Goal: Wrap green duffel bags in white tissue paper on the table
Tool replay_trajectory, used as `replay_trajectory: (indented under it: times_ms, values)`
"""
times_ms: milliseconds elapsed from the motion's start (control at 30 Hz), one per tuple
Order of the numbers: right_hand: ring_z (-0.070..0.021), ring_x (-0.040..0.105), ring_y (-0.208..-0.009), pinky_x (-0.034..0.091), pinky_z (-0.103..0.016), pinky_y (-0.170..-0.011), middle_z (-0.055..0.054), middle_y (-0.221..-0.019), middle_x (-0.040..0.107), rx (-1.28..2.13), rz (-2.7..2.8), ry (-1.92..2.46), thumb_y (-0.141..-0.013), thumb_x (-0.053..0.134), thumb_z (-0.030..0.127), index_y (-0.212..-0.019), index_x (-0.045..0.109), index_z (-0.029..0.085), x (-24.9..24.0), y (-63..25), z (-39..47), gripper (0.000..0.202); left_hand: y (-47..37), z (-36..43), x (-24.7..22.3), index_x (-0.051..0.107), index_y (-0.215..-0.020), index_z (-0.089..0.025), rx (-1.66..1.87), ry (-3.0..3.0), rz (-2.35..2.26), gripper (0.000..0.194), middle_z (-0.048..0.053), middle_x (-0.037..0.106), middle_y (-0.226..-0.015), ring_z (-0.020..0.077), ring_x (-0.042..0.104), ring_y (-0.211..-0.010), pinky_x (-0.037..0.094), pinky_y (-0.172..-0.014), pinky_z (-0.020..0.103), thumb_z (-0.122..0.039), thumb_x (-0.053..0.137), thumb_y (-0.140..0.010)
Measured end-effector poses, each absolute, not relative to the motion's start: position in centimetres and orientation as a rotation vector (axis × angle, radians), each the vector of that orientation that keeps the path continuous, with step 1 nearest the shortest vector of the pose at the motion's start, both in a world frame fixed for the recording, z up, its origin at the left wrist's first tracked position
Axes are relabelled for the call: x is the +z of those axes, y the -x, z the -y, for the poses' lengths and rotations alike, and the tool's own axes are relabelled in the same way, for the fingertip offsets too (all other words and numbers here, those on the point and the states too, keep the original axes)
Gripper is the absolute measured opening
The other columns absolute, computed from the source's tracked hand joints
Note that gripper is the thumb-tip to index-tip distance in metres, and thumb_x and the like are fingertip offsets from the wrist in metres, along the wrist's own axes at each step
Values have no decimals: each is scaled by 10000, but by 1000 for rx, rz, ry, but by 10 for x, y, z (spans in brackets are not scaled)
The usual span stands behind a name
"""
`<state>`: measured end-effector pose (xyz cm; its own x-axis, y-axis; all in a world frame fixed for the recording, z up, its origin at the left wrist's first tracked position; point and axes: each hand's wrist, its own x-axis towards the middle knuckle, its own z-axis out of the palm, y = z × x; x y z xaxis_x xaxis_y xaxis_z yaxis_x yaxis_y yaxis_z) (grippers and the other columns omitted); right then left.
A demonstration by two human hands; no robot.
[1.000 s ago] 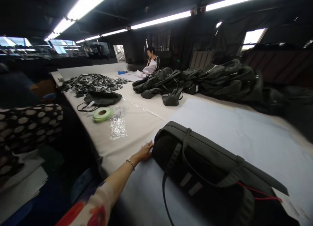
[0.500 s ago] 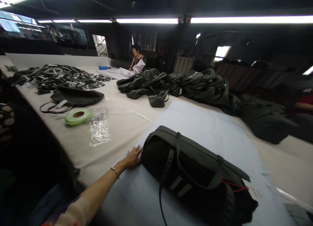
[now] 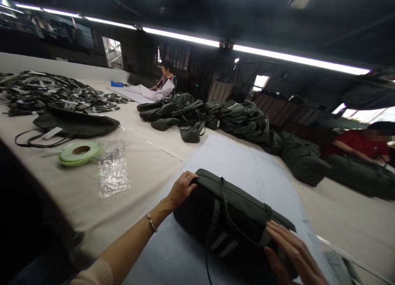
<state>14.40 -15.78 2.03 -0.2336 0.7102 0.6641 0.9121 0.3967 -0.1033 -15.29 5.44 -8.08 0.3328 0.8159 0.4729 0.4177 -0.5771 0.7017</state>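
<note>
A dark green duffel bag [image 3: 243,202] with two pale stripes on its side lies across a light blue-white sheet in front of me. My left hand [image 3: 183,189] is closed over the bag's upper left corner, its fingers bent on top and the thumb along the edge. On the bag's right end rests my right hand [image 3: 291,250], its fingers stretched out and the thumb apart. The bag's carry straps hang over its near side. Part of the right end is hidden behind my right hand.
Leftward lie a pale green tape roll [image 3: 80,152], a clear plastic bag [image 3: 113,176], a flat dark bag [image 3: 74,122] and a heap of straps [image 3: 58,91]. Dark bags [image 3: 240,116] pile up at the back. A co-worker in red [image 3: 354,143] handles another bag; another person [image 3: 166,79] sits behind.
My left hand has gone from lying beside the bag to gripping its upper corner. My right hand has come into view onto the right end. The view has tilted and swung right.
</note>
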Motion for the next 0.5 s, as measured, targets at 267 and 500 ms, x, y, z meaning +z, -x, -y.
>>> replay_trajectory:
  times_ms: [267, 500]
  values:
    - [-287, 558, -1218, 490, -477, -1011, -66, -1316, 601, -72, 2095, 1622, -850, 672, 405, -1287, 579, 259, -4, -74, 57, 470, 158, -72, -87, 686, -966, -235, 1005, -1993, -946, 165, 51, 651, -1032, 240, 549, -1066, 410, -1030, 399, -205, 565, -859]
    - [-336, 523, -1188, 408, -533, -1017, -73, -1245, 611, -226, 2182, 1727, -800, 722, 370, -1169, 650, 272, -5, -53, 33, 388, 159, -113, -93, 730, -794, -198, 629, -1650, -605, 181, -19, 677, -721, 159, 612, -683, 493, -651, 250, -367, 681, -751]
